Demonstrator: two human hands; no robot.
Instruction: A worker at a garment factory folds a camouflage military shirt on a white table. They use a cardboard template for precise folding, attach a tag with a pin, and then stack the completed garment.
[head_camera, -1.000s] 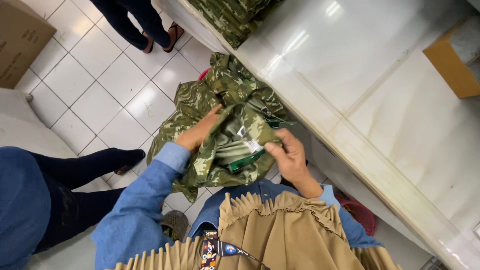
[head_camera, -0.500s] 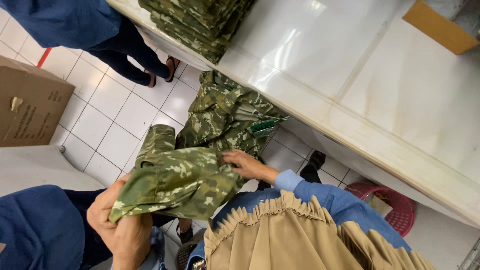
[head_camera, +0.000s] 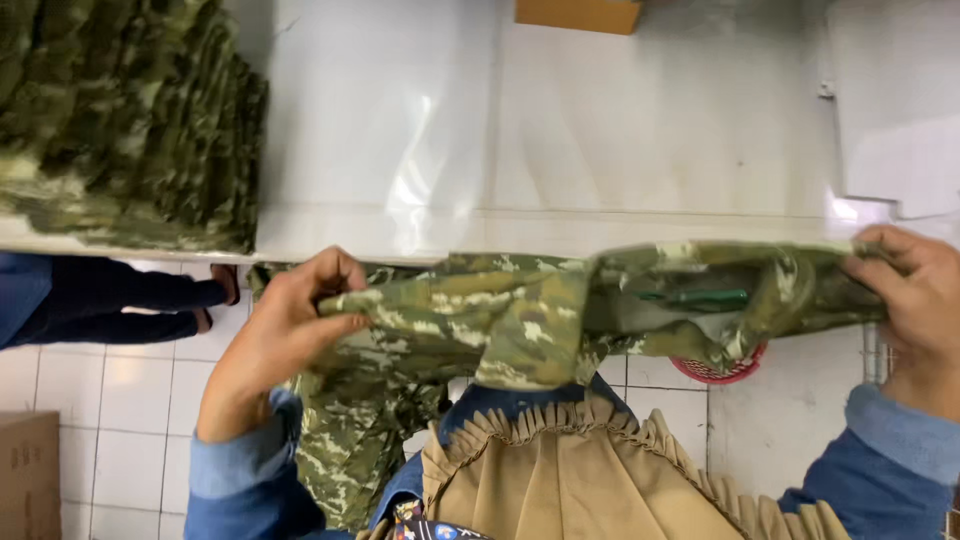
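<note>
A green and tan camouflage garment (head_camera: 540, 310) is stretched sideways in front of me, level with the front edge of a white table (head_camera: 560, 130). My left hand (head_camera: 290, 320) grips its left end, fingers curled over the cloth. At the far right my right hand (head_camera: 915, 295) holds the other end. A green strip shows inside a fold near the right. More camouflage cloth (head_camera: 350, 440) hangs below my left hand toward the floor.
A stack of folded camouflage garments (head_camera: 120, 120) lies on the table's left end. A cardboard box (head_camera: 578, 14) stands at the far edge. Another person's dark legs (head_camera: 110, 300) are at the left. A red basket (head_camera: 722, 368) and another box (head_camera: 28, 480) sit on the tiled floor.
I have lifted the garment from the pile below and pulled it out wide between both hands. The view has swung up toward the table.
</note>
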